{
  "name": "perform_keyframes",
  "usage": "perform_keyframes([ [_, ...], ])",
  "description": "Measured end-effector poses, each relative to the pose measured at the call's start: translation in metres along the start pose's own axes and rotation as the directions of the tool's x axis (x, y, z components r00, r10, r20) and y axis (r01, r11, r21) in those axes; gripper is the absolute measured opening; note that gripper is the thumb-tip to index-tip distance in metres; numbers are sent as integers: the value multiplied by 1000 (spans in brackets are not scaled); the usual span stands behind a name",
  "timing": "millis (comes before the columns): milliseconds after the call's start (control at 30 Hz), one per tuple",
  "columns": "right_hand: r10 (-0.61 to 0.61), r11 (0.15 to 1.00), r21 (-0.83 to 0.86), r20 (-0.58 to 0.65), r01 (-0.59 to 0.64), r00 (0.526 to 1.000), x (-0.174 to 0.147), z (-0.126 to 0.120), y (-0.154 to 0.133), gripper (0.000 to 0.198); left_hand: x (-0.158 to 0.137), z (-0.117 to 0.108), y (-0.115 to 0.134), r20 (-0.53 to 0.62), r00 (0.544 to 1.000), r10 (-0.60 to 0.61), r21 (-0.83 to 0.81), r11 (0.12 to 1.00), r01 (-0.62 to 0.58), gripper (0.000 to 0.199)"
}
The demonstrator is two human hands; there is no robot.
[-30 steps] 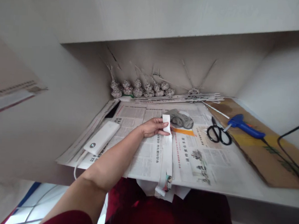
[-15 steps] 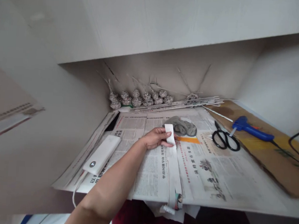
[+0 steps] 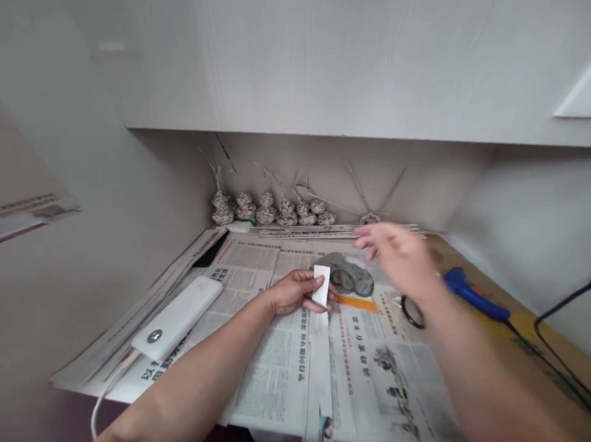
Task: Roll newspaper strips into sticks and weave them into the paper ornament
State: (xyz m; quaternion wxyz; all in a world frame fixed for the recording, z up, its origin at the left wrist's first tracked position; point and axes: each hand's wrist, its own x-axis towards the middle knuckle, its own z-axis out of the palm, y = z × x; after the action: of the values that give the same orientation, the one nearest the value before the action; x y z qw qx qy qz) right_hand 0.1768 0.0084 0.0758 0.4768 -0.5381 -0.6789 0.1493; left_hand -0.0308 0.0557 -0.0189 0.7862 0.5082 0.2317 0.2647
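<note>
Bare left forearm [image 3: 201, 368] extended, left hand [image 3: 296, 292] in a thumb-and-finger pinch, right hand [image 3: 398, 254] raised, blurred, fingers [image 3: 368, 233] loosely bent

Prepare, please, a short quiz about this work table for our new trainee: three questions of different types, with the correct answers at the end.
1. Multiple choice: What does the left hand hold?
A. a woven gourd
B. a white strip
C. a cardboard sheet

2. True or false: In the picture, the blue glue gun lies to the right of the white device.

3. Fill in the missing word: The black scissors are partly hidden behind the person's ____ arm.

Key: 1. B; 2. True; 3. right
</note>
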Motion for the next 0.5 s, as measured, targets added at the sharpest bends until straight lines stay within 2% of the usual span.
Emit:
perform_keyframes([
  [67,124,959,-267,98,-94,987,-4,18,16,33,-1,1,1,-2,1000,-4,-3,1000,4,33],
  [133,243,843,-522,149,-132,959,-11,38,33,37,-1,2,2,-2,1000,-5,-9,1000,5,33],
  [233,179,793,-607,170,-40,969,-19,58,51,29,-2,3,4,7,1000,4,-19,1000,-4,33],
  [333,69,832,-554,60,-24,996,-21,61,61,22,-3,6,7,-13,1000,21,-37,999,-21,32],
  [400,75,901,-425,-52,-90,996,-20,58,66,19,-3,7,9,-40,999,34,-56,998,-37,30],
  [467,225,961,-128,-143,-244,964,-17,55,69,25,-3,8,11,-70,997,44,-73,996,-50,28],
  [500,336,942,73,-157,-328,929,-16,53,70,28,-3,9,11,-86,995,48,-80,995,-55,27],
])
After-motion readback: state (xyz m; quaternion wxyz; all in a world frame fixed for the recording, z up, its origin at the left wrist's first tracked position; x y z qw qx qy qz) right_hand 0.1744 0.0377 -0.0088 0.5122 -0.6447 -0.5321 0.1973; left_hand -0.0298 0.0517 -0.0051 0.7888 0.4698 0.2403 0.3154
